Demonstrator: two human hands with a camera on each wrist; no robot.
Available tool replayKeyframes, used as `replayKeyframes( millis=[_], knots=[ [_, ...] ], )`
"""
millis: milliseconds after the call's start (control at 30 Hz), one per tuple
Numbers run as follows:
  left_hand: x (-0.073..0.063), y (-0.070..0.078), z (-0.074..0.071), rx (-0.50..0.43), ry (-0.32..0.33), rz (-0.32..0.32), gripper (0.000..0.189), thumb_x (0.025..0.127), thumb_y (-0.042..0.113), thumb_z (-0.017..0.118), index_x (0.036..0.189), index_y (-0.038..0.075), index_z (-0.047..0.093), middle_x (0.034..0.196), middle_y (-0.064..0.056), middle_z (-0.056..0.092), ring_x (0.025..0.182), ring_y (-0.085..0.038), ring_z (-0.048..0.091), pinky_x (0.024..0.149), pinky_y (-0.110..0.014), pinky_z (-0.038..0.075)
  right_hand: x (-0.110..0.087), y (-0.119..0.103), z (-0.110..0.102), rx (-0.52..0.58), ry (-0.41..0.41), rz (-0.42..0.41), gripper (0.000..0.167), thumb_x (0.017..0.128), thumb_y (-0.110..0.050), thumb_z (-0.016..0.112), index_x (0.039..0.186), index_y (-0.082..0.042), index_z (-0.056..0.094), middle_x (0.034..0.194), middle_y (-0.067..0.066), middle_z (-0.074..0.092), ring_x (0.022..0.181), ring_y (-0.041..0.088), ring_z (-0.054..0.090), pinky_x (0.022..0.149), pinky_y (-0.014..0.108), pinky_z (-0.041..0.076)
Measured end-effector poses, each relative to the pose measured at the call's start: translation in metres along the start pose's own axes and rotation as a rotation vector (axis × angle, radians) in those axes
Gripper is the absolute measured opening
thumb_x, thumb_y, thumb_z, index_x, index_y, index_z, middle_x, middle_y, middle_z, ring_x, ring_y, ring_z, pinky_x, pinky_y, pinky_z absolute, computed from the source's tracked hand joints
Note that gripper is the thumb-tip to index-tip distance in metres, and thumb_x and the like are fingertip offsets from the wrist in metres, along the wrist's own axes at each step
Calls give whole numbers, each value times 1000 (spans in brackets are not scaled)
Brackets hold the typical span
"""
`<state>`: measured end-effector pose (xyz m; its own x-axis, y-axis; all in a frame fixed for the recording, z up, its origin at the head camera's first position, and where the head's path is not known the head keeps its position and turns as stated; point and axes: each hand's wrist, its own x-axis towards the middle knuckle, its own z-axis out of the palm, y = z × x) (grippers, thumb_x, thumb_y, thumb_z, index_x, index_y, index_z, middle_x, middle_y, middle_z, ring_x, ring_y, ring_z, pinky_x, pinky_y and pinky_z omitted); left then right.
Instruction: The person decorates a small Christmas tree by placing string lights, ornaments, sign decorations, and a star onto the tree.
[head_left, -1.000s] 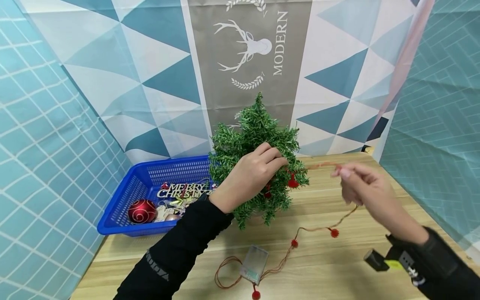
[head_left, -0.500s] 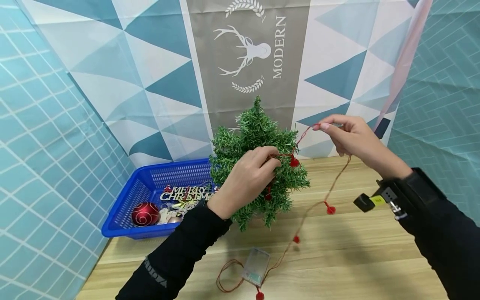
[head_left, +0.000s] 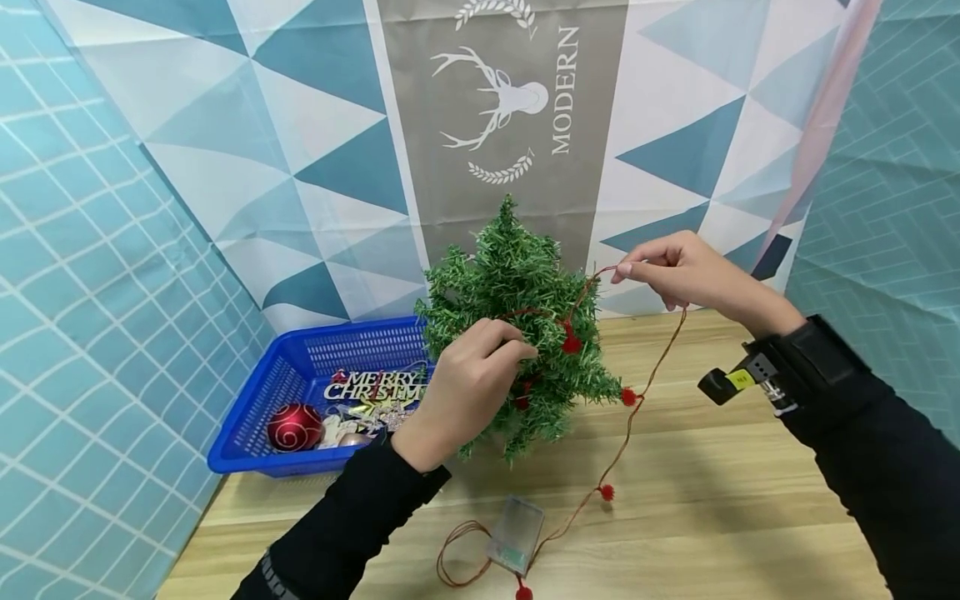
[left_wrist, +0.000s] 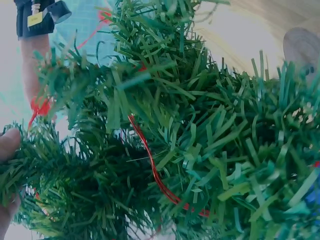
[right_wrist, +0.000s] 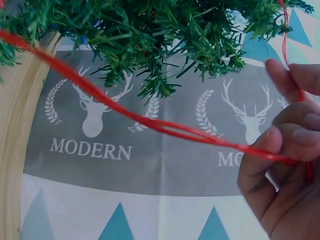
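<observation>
A small green artificial Christmas tree point(head_left: 517, 275) stands mid-table. String lights point(head_left: 662, 358) with red pom-poms run across its front, out to my right hand and down to a clear battery box point(head_left: 516, 533). My right hand point(head_left: 675, 271) pinches the red cord point(right_wrist: 170, 129) beside the tree's right side; in the right wrist view the cord also passes through the curled lower fingers. My left hand point(head_left: 476, 379) is at the tree's front left, fingers bent. In the left wrist view its thumb point(left_wrist: 7, 144) and a finger stand apart behind green needles, and cord lies on the branches nearby.
A blue plastic basket point(head_left: 243, 425) at the tree's left contains a red bauble point(head_left: 295, 427), a "Merry Christmas" sign point(head_left: 375, 386) and other small ornaments. Coiled cord point(head_left: 461, 554) lies beside the battery box on the wooden table point(head_left: 720, 508). Patterned cloth hangs behind.
My right hand has risen with the cord, then dropped slightly and shifted left. My left hand has drawn back down and left from the cord, which now shows across the tree's front.
</observation>
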<state>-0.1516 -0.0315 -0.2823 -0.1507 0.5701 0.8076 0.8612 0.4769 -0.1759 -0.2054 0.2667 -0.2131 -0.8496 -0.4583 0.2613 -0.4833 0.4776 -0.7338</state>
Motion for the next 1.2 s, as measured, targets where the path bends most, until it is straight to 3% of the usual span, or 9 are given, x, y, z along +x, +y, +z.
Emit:
replayKeyframes(
  millis=[233, 500, 700, 800, 833, 933, 1033, 1067, 1200],
  knots=[
    [-8, -5, -6, -104, 3, -16, 28, 102, 2, 35, 94, 4, 61, 99, -11, 57, 94, -23, 56, 91, -22, 42, 15, -9, -1, 51, 18, -115, 30, 100, -25, 51, 100, -3, 71, 51, 7, 41, 45, 22, 41, 42, 36, 36],
    [-13, -13, -13, -114, 22, -51, 33, 103, 5, 29, 94, 3, 60, 101, -13, 57, 96, -25, 57, 93, -22, 41, 20, 3, 13, -62, -128, 31, 30, 101, -27, 48, 102, -6, 69, 49, 3, 36, 40, 18, 34, 44, 30, 34],
    [-21, -29, -22, -178, 30, -153, 25, 92, -15, 44, 97, 3, 60, 104, -12, 57, 95, -22, 57, 83, -24, 43, 0, 17, 25, 167, -261, 94, 15, 103, -16, 43, 113, -6, 43, 66, 10, 45, 54, 24, 45, 54, 37, 47],
    [-29, -39, -25, -273, 38, -233, 32, 86, -21, 49, 101, 5, 61, 108, -10, 57, 99, -22, 56, 84, -30, 44, -7, 22, 31, 302, -312, 58, 12, 102, -10, 39, 113, -4, 37, 77, 14, 48, 66, 30, 49, 65, 43, 51],
    [-47, -57, -9, -294, 51, -250, 32, 88, -18, 49, 104, 6, 61, 111, -9, 56, 103, -23, 55, 87, -32, 43, -9, 23, 33, 332, -325, 45, 12, 103, -11, 39, 112, -4, 37, 81, 15, 48, 70, 32, 50, 68, 44, 51],
    [-75, -88, 17, -345, 112, -243, 28, 97, -2, 44, 113, 15, 60, 119, -3, 54, 110, -19, 53, 93, -30, 40, -11, 25, 38, 383, -337, 0, 14, 103, -13, 41, 113, -2, 41, 87, 17, 49, 77, 36, 50, 73, 44, 50],
    [-83, -96, 19, -335, 97, -242, 24, 97, 6, 47, 114, 17, 59, 119, 0, 54, 113, -19, 49, 102, -33, 32, -11, 27, 44, 409, -313, -35, 15, 103, -13, 44, 111, -1, 46, 89, 17, 52, 80, 36, 54, 75, 44, 51],
    [-69, -81, 1, -326, 79, -242, 21, 95, 6, 52, 112, 17, 58, 117, 0, 54, 112, -20, 49, 103, -35, 30, -11, 28, 46, 416, -304, -44, 14, 102, -13, 45, 110, -1, 47, 90, 17, 53, 80, 36, 55, 75, 45, 51],
    [-36, -44, -37, -216, 22, -227, 22, 93, 21, 57, 107, 5, 53, 113, -11, 54, 109, -29, 43, 102, -47, 24, -9, 30, 54, 435, -292, -85, 12, 101, -10, 47, 109, -1, 50, 92, 16, 56, 81, 36, 57, 76, 47, 51]
  ],
)
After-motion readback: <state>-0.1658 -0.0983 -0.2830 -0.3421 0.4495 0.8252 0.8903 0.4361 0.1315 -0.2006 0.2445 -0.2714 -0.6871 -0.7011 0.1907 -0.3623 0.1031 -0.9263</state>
